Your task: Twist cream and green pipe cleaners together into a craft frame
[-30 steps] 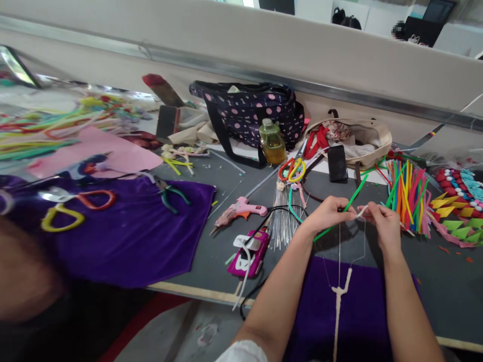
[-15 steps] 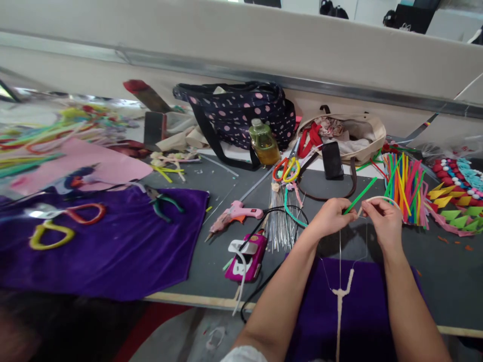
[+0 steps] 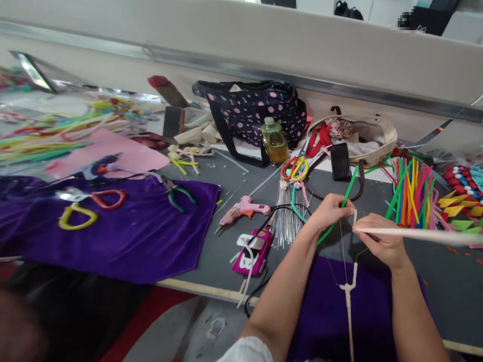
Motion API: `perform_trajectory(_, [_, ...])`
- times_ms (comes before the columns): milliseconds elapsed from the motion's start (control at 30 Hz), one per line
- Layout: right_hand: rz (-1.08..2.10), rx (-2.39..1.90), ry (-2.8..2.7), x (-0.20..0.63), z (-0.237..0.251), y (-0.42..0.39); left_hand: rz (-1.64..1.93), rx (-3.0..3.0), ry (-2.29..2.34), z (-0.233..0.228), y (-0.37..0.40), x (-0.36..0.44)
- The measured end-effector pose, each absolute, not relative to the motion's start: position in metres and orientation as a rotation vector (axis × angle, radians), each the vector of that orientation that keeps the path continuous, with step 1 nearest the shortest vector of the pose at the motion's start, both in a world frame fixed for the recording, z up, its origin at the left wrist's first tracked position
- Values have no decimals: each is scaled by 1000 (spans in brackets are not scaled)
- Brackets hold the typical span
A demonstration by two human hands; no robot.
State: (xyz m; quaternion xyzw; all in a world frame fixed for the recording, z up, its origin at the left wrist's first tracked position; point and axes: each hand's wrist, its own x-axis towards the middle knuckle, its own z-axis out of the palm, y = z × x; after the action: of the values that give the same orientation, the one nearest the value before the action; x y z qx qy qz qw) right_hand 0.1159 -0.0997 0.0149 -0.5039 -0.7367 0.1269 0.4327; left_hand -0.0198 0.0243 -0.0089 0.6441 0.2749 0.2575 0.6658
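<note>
My left hand (image 3: pixel 334 210) is closed in a pinch, with a thin green strip (image 3: pixel 350 186) running through its fingers. Close beside it, my right hand (image 3: pixel 381 236) pinches a long whitish strip (image 3: pixel 418 234) that stretches off to the right and blurs at its far end. A short pale piece stands between the two sets of fingertips. Below the hands is a forked wire stem (image 3: pixel 348 306), its lower part and one branch wrapped in cream material. Thin bare wires rise from it toward my fingers; their upper ends are hidden.
Left of my arms lie a pink glue gun (image 3: pixel 245 208), a magenta case (image 3: pixel 254 251) and a bundle of wires (image 3: pixel 286 221). Scissors (image 3: pixel 77 213) and pliers (image 3: pixel 175 193) rest on purple cloth (image 3: pixel 151 236). Colourful strips (image 3: pixel 411 191) lie at right, behind them a cloth bag (image 3: pixel 381 130).
The whitish strip, curved over my right hand before, now extends straight out to the right. My right hand has turned, and the green strip stands steeper. The view has shifted slightly left.
</note>
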Motion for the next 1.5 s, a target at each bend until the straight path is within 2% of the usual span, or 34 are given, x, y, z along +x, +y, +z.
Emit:
perform_trajectory(167, [383, -1279, -2035, 118, 20, -101, 558, 1425, 587, -7, 25, -22])
perform_trajectory(533, [440, -1347, -1992, 119, 18, -101, 520, 1497, 593, 1, 24, -25])
perform_trajectory(733, [679, -1280, -1472, 137, 11, -105, 516, 1462, 562, -4, 26, -24])
perform_trajectory(900, [956, -1053, -1304, 150, 0, -101, 503, 1424, 540, -3, 26, -25])
perform_trajectory(1067, [849, -1140, -1002, 157, -3, -93, 484, 1380, 483, -2, 26, -26])
perform_trajectory(1167, [825, -1052, -858, 162, -4, -89, 482, 1374, 463, -3, 26, -25])
perform_trajectory(1267, [1009, -1144, -855, 159, -10, -86, 487, 1379, 460, -4, 26, -24])
perform_trajectory(1400, [1433, -1370, -1067, 147, -17, -86, 495, 1399, 440, -3, 26, -25])
perform_trajectory(1500, [1468, -1423, -1212, 141, -18, -86, 508, 1412, 433, -3, 26, -25])
